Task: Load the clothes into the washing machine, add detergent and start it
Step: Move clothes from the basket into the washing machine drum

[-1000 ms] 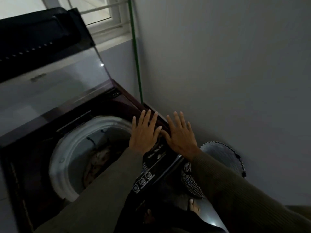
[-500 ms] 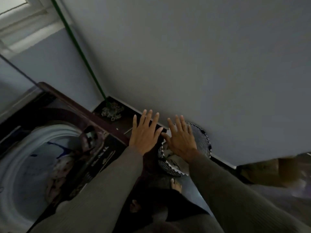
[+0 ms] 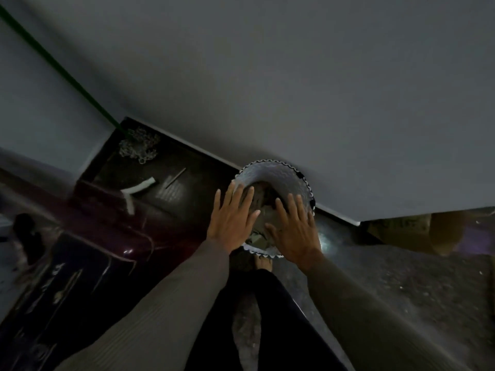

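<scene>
Loading seems in hand: at frame centre the left hand (image 3: pixel 231 219) and right hand (image 3: pixel 293 231) hover, grip open and empty, over the clothes (image 3: pixel 263 200) in the basket (image 3: pixel 270 171), and next must close on a bundle for the washing machine (image 3: pixel 88 263) at lower left.

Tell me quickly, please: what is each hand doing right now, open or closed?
Left hand: open, fingers straight, holding nothing, above the laundry basket.
Right hand: open, fingers spread, holding nothing, above the same basket.
</scene>
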`<control>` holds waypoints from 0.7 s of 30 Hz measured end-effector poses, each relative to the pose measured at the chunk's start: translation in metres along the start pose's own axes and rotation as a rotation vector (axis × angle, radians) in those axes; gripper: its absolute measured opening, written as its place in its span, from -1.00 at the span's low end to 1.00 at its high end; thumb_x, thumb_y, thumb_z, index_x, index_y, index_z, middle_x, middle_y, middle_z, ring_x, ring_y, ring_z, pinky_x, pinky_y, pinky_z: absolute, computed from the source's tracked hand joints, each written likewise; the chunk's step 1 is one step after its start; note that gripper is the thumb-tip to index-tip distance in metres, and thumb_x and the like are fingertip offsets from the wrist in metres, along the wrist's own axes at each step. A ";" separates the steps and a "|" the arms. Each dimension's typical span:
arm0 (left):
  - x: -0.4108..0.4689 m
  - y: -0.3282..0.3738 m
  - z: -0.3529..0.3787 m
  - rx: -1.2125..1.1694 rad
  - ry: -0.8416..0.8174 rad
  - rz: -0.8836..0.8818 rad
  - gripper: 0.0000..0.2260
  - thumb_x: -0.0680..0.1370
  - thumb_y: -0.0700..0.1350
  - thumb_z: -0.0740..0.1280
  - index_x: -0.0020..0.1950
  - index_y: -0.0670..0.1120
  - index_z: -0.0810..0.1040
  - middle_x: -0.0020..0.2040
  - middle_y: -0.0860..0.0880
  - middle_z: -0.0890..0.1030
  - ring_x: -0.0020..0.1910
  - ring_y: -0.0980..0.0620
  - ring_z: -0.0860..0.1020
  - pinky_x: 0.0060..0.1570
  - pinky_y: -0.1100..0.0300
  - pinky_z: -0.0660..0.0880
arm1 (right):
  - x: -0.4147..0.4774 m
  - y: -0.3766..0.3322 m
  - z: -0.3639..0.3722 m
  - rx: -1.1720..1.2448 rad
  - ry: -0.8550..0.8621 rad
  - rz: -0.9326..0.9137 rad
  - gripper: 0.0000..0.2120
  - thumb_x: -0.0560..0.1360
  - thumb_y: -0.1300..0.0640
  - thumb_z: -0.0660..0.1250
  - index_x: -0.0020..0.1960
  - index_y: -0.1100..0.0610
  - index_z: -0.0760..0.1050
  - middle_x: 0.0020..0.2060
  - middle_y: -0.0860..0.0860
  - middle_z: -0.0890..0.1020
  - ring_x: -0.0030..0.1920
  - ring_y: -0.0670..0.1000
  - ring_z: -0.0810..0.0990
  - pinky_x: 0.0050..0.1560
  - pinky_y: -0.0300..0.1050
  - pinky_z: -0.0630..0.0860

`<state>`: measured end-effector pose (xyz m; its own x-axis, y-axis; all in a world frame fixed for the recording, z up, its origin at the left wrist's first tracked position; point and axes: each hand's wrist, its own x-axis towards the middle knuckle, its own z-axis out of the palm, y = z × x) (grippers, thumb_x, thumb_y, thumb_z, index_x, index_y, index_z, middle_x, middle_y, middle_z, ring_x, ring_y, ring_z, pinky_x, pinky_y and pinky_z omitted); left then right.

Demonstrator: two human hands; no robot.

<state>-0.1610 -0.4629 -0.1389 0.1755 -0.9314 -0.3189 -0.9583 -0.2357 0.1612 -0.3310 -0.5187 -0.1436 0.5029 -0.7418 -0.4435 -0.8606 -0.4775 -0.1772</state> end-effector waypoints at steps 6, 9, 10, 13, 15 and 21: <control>0.051 -0.002 0.088 -0.046 -0.016 -0.024 -0.37 0.61 0.21 -0.14 0.56 -0.09 0.24 0.54 -0.16 0.29 0.56 -0.16 0.19 0.50 -0.11 0.16 | 0.046 0.028 0.068 0.007 -0.074 0.005 -0.31 0.63 -0.25 0.00 0.60 0.03 -0.18 0.59 0.13 -0.16 0.58 0.15 -0.24 0.54 0.23 -0.01; 0.080 -0.010 0.137 -0.053 -0.004 -0.026 -0.38 0.61 0.20 -0.07 0.52 -0.14 0.33 0.49 -0.20 0.38 0.50 -0.19 0.30 0.46 -0.09 0.29 | 0.073 0.036 0.112 0.034 -0.123 0.016 -0.28 0.62 -0.24 0.03 0.60 0.03 -0.22 0.59 0.10 -0.19 0.57 0.12 -0.28 0.55 0.19 -0.06; 0.089 -0.012 0.153 -0.056 -0.008 -0.027 -0.38 0.60 0.20 -0.06 0.51 -0.14 0.34 0.48 -0.21 0.39 0.49 -0.19 0.31 0.46 -0.10 0.30 | 0.082 0.038 0.126 0.053 -0.138 0.026 -0.27 0.62 -0.24 0.04 0.60 0.03 -0.22 0.59 0.09 -0.20 0.57 0.12 -0.28 0.55 0.18 -0.07; 0.116 -0.024 0.199 -0.064 -0.089 -0.051 -0.40 0.62 0.18 0.01 0.56 -0.13 0.22 0.54 -0.21 0.28 0.54 -0.18 0.20 0.51 -0.09 0.19 | 0.105 0.043 0.169 0.082 -0.193 0.053 -0.24 0.61 -0.25 0.06 0.59 0.02 -0.26 0.59 0.07 -0.20 0.57 0.10 -0.30 0.54 0.17 -0.08; 0.134 -0.031 0.231 -0.063 -0.173 -0.063 -0.39 0.63 0.17 0.09 0.60 -0.10 0.11 0.58 -0.20 0.17 0.57 -0.17 0.10 0.53 -0.07 0.11 | 0.118 0.046 0.198 0.108 -0.261 0.104 -0.21 0.59 -0.26 0.09 0.59 0.02 -0.27 0.59 0.05 -0.22 0.57 0.10 -0.31 0.52 0.19 -0.10; 0.178 -0.035 0.289 -0.024 -0.312 -0.090 -0.34 0.63 0.20 0.12 0.62 -0.06 -0.03 0.62 -0.17 0.02 0.59 -0.19 -0.01 0.55 -0.13 -0.01 | 0.151 0.051 0.252 0.083 -0.426 0.178 -0.19 0.58 -0.30 0.05 0.56 -0.03 -0.38 0.55 0.05 -0.37 0.53 0.10 -0.41 0.50 0.26 -0.20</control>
<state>-0.1617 -0.5405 -0.4707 0.1785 -0.7776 -0.6029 -0.9359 -0.3234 0.1400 -0.3192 -0.5366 -0.4414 0.2843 -0.5407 -0.7917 -0.9425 -0.3088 -0.1275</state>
